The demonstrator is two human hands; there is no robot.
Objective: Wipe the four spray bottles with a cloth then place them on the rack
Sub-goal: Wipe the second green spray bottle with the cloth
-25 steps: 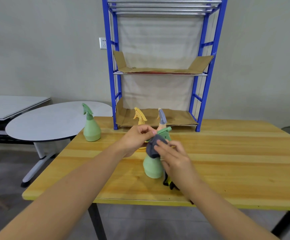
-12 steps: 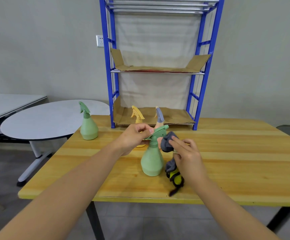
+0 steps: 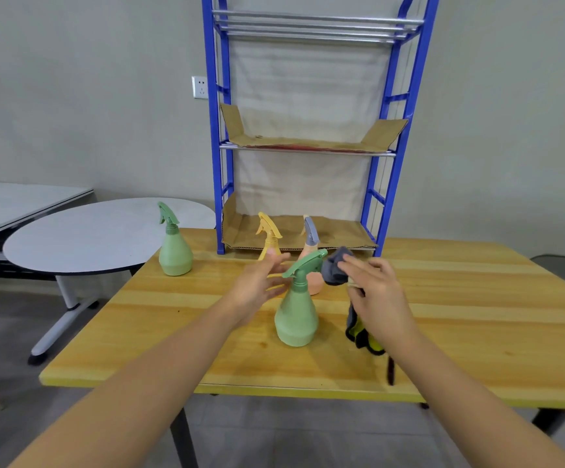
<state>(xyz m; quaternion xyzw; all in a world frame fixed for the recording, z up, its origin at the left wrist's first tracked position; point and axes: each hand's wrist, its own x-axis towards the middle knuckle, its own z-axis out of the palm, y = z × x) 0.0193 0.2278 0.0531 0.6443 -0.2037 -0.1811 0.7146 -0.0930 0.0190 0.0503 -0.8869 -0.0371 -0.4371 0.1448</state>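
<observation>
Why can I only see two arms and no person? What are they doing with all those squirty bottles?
The camera sits on the person's head and looks forward and down, so you only see their arms, just as you see your own. The left hand is open, fingers straight, beside the near green bottle. The right hand grips a grey and yellow cloth next to that bottle's nozzle. On the wooden table stand four spray bottles: this green one, another green bottle farther left, a yellow bottle and a peach bottle with a grey top. Behind them is a blue rack with cardboard on its shelves. No bottle is on the rack yet.
</observation>
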